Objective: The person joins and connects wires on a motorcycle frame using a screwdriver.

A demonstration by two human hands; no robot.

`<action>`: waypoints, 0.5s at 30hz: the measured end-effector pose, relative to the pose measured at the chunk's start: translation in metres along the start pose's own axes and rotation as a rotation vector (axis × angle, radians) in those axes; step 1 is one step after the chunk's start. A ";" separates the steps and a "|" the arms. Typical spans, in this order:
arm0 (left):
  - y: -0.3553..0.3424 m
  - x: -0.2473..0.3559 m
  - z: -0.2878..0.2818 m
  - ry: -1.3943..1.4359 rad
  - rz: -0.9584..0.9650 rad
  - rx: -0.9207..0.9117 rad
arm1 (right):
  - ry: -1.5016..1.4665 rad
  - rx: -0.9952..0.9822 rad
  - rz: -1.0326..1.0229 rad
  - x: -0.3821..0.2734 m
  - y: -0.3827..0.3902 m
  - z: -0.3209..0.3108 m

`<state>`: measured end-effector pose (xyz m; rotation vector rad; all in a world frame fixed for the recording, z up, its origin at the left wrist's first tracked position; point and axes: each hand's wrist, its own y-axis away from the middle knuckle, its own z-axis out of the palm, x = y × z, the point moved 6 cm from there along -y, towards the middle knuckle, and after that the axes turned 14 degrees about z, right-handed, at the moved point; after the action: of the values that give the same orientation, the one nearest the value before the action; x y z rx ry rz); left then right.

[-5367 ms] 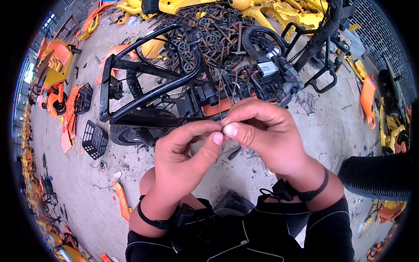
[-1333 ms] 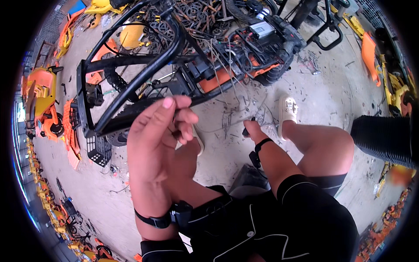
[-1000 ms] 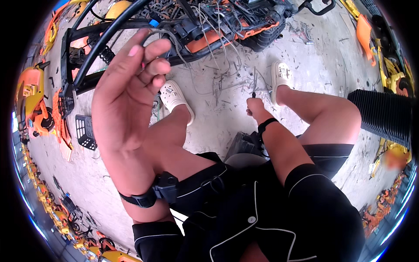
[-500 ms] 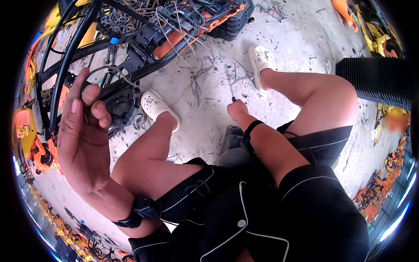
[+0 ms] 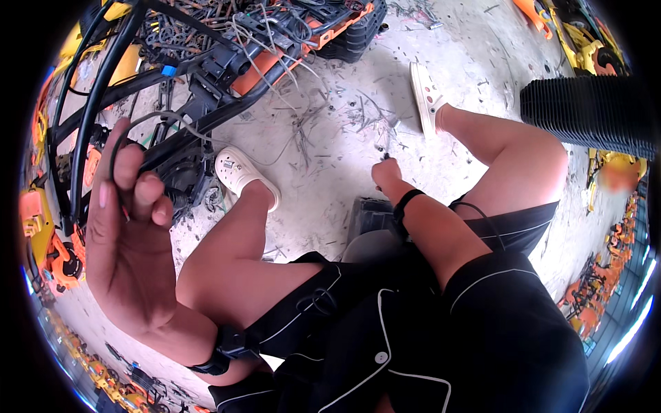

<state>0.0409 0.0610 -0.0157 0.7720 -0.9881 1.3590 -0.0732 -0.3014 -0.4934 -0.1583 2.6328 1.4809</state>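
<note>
My left hand [image 5: 131, 213] is raised on the left, palm up with curled fingers, a thin grey cable [image 5: 169, 115] looping through them toward the black frame. My right hand [image 5: 385, 175] is low between my legs, closed on a black-handled tool [image 5: 386, 155], whose thin shaft points away from me over the littered floor. Ahead lies the black vehicle frame [image 5: 103, 93] with an orange panel [image 5: 251, 79] and loose hanging wires [image 5: 268, 48]. A white clog [image 5: 234, 172] on my left foot is beside that frame; the other clog [image 5: 425, 96] is to the right.
Rusty chains and metal parts [image 5: 186, 24] are heaped behind the frame. A black ribbed stack [image 5: 585, 110] stands at the right. Yellow and orange plastic parts [image 5: 41, 206] line both sides. A dark box [image 5: 368, 213] sits beneath me; small metal scraps lie on the concrete [image 5: 344, 117].
Both hands pinched a wire at the centre earlier. My left hand has since moved left with the cable; my right has dropped and taken hold of the tool. My view has tilted down.
</note>
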 end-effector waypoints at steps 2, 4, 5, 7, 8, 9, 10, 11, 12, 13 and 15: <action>0.003 -0.002 -0.008 0.129 0.004 0.048 | 0.269 0.097 -0.209 -0.021 0.012 0.011; -0.003 -0.014 -0.008 0.198 0.006 0.128 | 0.402 0.139 -0.292 -0.032 0.010 0.020; -0.007 -0.021 -0.009 0.254 -0.002 0.118 | 0.417 0.122 -0.283 -0.033 0.003 0.024; -0.009 -0.030 -0.005 0.272 -0.022 0.183 | 0.452 0.084 -0.284 -0.035 -0.007 0.030; -0.010 -0.033 -0.004 0.275 -0.027 0.221 | 0.482 0.077 -0.329 -0.036 -0.010 0.031; -0.012 -0.037 0.002 0.344 -0.029 0.195 | 0.511 0.071 -0.371 -0.036 -0.014 0.029; -0.013 -0.037 0.005 0.356 -0.030 0.181 | 0.543 0.059 -0.412 -0.036 -0.014 0.029; -0.014 -0.038 0.010 0.368 -0.032 0.167 | 0.545 0.118 -0.478 -0.038 -0.023 0.025; -0.011 -0.035 0.013 0.371 -0.025 0.164 | 0.538 0.105 -0.507 -0.050 -0.025 0.019; -0.013 -0.037 0.017 0.384 -0.027 0.183 | 0.539 0.181 -0.478 -0.055 -0.040 0.004; -0.013 -0.044 0.019 0.400 -0.059 0.218 | 0.455 0.428 -0.421 -0.065 -0.052 -0.033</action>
<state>0.0537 0.0240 -0.0459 0.6486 -0.5061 1.5119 -0.0032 -0.3541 -0.5100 -1.0344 2.9173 0.7972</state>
